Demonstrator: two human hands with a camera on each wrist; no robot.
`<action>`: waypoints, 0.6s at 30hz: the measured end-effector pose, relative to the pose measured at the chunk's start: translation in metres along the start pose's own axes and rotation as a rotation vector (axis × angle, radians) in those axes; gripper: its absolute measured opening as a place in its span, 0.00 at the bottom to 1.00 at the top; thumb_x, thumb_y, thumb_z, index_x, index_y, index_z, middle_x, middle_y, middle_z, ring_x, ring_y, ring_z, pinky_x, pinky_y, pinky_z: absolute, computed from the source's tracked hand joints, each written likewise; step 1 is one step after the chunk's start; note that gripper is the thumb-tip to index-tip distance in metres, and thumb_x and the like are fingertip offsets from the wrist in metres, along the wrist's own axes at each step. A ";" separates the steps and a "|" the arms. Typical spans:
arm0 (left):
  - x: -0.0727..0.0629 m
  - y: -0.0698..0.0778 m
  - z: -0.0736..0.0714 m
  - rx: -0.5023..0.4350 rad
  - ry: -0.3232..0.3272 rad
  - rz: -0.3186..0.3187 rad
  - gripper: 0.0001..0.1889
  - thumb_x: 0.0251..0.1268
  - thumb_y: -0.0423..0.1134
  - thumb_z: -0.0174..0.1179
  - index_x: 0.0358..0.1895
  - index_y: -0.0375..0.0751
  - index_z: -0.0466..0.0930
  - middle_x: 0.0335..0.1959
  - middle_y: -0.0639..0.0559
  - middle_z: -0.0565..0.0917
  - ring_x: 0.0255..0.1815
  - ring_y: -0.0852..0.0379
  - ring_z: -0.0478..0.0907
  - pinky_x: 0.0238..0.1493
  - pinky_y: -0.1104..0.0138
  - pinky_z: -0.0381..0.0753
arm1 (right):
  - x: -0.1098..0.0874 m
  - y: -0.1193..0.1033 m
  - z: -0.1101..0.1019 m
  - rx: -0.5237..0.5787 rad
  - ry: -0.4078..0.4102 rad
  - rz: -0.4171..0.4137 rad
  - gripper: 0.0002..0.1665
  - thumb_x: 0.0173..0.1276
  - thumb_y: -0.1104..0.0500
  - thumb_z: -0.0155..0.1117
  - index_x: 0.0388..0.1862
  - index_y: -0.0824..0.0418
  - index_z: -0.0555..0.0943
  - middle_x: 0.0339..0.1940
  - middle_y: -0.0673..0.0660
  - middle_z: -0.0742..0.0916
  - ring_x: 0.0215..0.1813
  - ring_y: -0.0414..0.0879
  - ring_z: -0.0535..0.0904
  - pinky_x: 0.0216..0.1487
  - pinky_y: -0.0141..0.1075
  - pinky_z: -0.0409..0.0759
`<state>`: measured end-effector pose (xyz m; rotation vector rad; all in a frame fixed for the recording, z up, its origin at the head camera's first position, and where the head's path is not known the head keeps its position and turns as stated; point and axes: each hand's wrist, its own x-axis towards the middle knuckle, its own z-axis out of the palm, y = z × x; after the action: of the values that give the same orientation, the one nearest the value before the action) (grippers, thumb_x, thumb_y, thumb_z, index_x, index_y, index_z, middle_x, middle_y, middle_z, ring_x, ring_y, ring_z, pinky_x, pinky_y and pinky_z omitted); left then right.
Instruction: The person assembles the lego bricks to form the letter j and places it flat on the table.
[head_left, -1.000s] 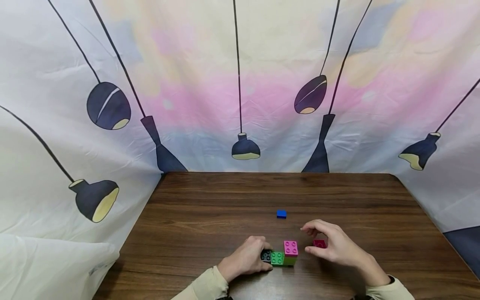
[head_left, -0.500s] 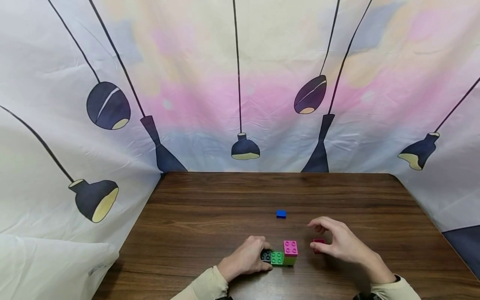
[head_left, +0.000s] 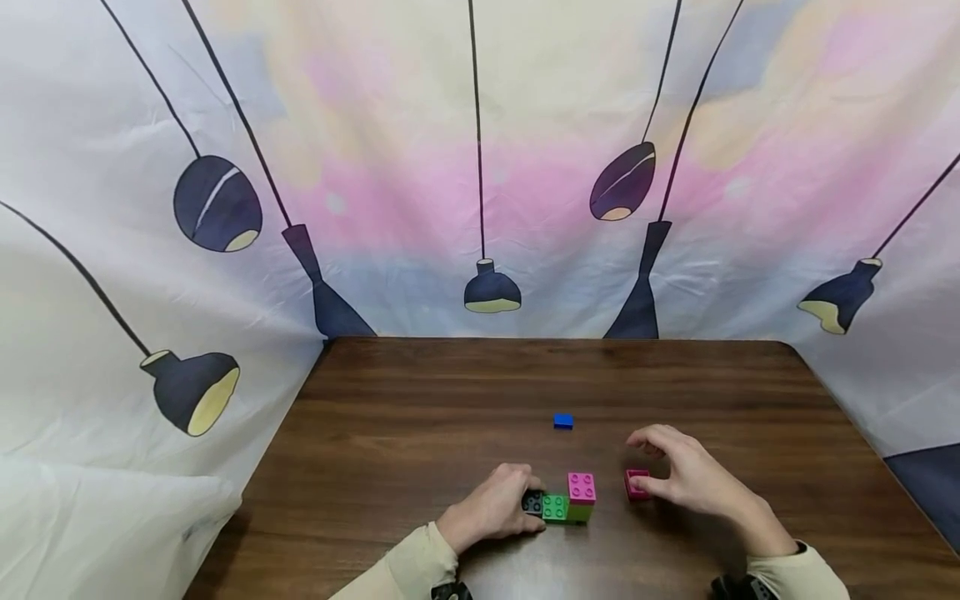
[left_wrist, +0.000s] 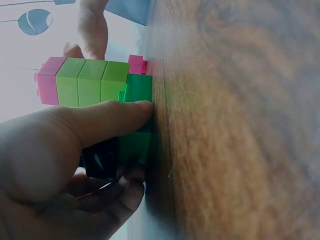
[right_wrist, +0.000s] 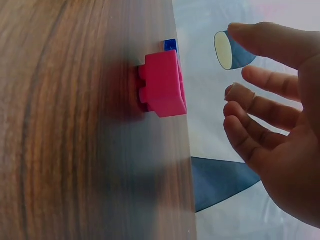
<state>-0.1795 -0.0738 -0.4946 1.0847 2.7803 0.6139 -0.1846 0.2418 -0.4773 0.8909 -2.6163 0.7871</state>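
Observation:
My left hand (head_left: 491,504) grips the left end of a toy brick build, its thumb on a green brick (left_wrist: 137,89) in the left wrist view. A black brick (head_left: 532,502) sits by its fingers. At the build's right end, several lime bricks (left_wrist: 91,82) are stacked under a pink brick (head_left: 581,486). My right hand (head_left: 693,479) hovers over a loose deep-pink brick (right_wrist: 165,85), fingers loosely bent and apart from it. That brick lies upside down, studs against the table; in the head view the thumb overlaps part of it.
A small blue brick (head_left: 563,421) lies farther back on the dark wooden table (head_left: 420,392). Behind and beside the table hangs a pale cloth (head_left: 405,208) printed with lamps. White fabric (head_left: 112,525) bulges at the left edge.
My right hand has shifted a little to the right, uncovering more of the loose deep-pink brick. The left hand keeps its grip on the build. The head view has tilted slightly.

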 end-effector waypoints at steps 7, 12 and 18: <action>0.002 0.000 -0.001 0.003 0.001 0.002 0.21 0.47 0.46 0.76 0.46 0.44 0.87 0.33 0.60 0.80 0.32 0.70 0.72 0.36 0.80 0.74 | -0.002 0.002 0.000 -0.052 -0.041 0.078 0.28 0.49 0.54 0.80 0.49 0.56 0.80 0.45 0.49 0.84 0.44 0.44 0.79 0.43 0.39 0.80; -0.001 0.001 0.001 -0.003 0.012 0.002 0.20 0.45 0.45 0.77 0.44 0.44 0.87 0.31 0.61 0.79 0.30 0.71 0.71 0.34 0.82 0.73 | -0.004 0.003 0.002 -0.085 -0.050 0.097 0.28 0.49 0.50 0.80 0.48 0.56 0.80 0.45 0.48 0.83 0.43 0.43 0.78 0.42 0.39 0.79; 0.000 0.001 0.001 0.006 0.026 0.010 0.19 0.45 0.44 0.77 0.43 0.45 0.87 0.30 0.62 0.78 0.29 0.72 0.70 0.32 0.83 0.71 | -0.005 0.005 0.002 -0.092 -0.054 0.110 0.29 0.48 0.51 0.80 0.49 0.56 0.80 0.47 0.46 0.82 0.44 0.43 0.78 0.42 0.39 0.79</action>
<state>-0.1785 -0.0730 -0.4956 1.1003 2.8020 0.6251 -0.1845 0.2463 -0.4830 0.7598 -2.7437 0.6719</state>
